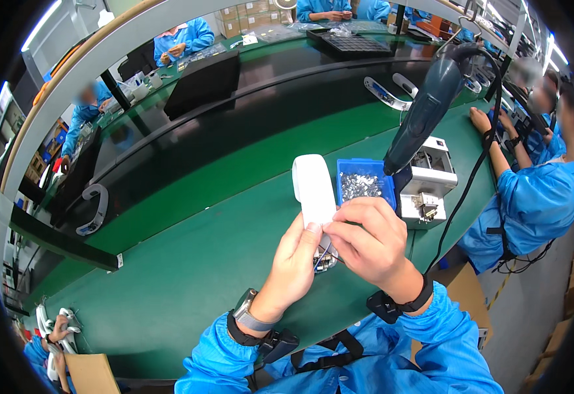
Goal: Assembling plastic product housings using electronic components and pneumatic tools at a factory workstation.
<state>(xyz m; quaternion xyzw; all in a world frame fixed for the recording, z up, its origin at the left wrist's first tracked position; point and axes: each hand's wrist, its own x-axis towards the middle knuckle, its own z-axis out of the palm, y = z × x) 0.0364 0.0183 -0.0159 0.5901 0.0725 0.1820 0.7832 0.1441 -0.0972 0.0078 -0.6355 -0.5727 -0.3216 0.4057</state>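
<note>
Head view: left hand [291, 261] grips a smooth, curved white casing [316, 189], right hand [372, 241] pinched closed against it

no words, numbers or signs can be read here. a small white label [120, 261] sits at the lower end of the black shelf bracket [63, 240] on the left, its print too small to make out. a pale patch with dark marks [482, 338], beside the brown cardboard box [461, 295] at lower right, is equally illegible.
</note>
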